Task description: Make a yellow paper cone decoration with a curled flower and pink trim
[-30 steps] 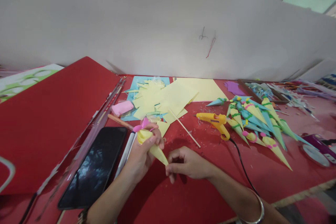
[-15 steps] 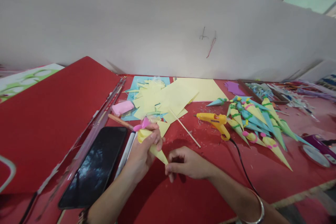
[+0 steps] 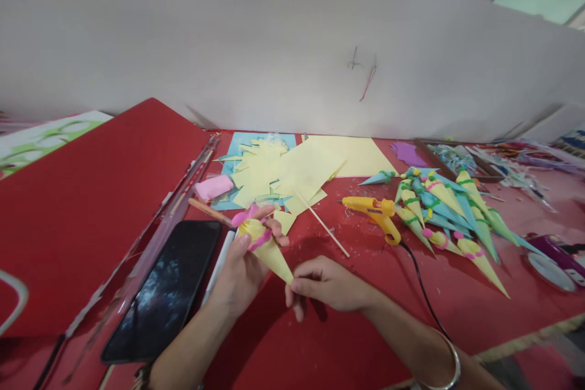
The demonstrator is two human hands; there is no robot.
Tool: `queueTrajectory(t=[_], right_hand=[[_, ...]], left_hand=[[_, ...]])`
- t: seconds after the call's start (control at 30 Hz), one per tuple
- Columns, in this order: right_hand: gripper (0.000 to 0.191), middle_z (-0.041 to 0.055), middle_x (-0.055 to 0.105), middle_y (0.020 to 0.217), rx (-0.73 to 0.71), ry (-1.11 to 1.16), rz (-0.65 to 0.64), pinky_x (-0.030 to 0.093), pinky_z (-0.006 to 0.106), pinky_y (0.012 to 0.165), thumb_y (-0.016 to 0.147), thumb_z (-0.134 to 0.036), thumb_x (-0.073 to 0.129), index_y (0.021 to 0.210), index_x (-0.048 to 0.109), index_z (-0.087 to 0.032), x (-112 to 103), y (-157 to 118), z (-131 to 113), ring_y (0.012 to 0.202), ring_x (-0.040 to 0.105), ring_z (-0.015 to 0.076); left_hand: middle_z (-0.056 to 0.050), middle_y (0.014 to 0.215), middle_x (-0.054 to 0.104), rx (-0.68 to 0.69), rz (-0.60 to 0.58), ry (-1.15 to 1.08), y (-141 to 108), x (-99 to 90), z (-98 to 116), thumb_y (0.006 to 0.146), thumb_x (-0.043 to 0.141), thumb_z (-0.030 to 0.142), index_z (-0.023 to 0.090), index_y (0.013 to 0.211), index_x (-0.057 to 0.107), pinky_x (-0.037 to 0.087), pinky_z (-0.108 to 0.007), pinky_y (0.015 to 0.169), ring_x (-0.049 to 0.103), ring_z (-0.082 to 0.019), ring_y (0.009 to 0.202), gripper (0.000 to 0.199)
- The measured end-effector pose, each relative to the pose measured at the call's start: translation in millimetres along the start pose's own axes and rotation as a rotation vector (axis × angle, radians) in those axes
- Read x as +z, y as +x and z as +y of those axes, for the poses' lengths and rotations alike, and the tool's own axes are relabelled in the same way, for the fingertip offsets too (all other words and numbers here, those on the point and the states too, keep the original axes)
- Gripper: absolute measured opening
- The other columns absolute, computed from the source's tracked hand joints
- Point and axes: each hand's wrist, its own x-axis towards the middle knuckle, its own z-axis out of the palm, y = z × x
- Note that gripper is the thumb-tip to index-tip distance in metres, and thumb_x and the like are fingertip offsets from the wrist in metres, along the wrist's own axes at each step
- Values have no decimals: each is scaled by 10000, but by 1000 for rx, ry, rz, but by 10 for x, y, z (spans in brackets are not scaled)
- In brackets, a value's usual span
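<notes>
A yellow paper cone (image 3: 273, 260) with a pink trim round its wide end and a pink piece at its top lies between my hands, tilted. My left hand (image 3: 242, 274) is wrapped round the wide end, with the thumb on the near side. At the narrow tip, my right hand (image 3: 320, 285) pinches the paper between thumb and fingers. A thin wooden stick (image 3: 325, 225) rests on the red table beyond my hands. Beside it to the right lies a yellow glue gun (image 3: 372, 210) with a black cord.
Finished-looking yellow and blue cones (image 3: 439, 201) are heaped at the right. Yellow paper pieces (image 3: 260, 170) cover blue sheets at the back. A black phone (image 3: 167, 292), a marker (image 3: 218, 265) and a pink packet (image 3: 214, 187) lie left. A white wall (image 3: 274, 42) stands behind the table.
The cone has turned in my hands, so its pink trim now shows. My left fingers have loosened and spread somewhat, while my right hand keeps its pinch at the tip.
</notes>
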Motion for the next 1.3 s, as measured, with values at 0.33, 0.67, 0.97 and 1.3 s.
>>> queueTrajectory(t=[0.33, 0.67, 0.97, 1.3], right_hand=[[364, -11, 567, 581, 61, -8, -24, 405, 183, 537, 797, -458, 486, 724, 592, -118, -2, -1, 4, 540, 533, 69], [351, -8, 579, 596, 78, -33, -42, 399, 175, 489, 816, -440, 466, 766, 601, -119, -17, -4, 39, 511, 515, 61], [325, -14, 552, 555, 47, -80, 122, 347, 143, 376, 810, -423, 468, 784, 581, -119, 8, 21, 54, 446, 473, 58], [333, -9, 536, 528, -12, -405, 270, 382, 163, 465, 871, -380, 391, 711, 553, -137, 31, 24, 70, 469, 490, 74]], left_hand=[[83, 519, 449, 54, 37, 78, 9, 88, -23, 656, 683, 299, 206, 806, 590, 405, -202, 591, 401, -47, 451, 199], [83, 512, 434, 52, 66, 72, 22, 81, -41, 645, 702, 357, 197, 771, 596, 424, -211, 624, 381, -47, 443, 230], [-15, 727, 555, -20, 67, 17, 15, 110, 28, 719, 594, 341, 166, 901, 606, 455, -224, 653, 511, -136, 691, 253], [-4, 742, 559, 1, 92, 14, 33, 110, 6, 657, 655, 280, 187, 924, 585, 442, -203, 678, 507, -123, 714, 292]])
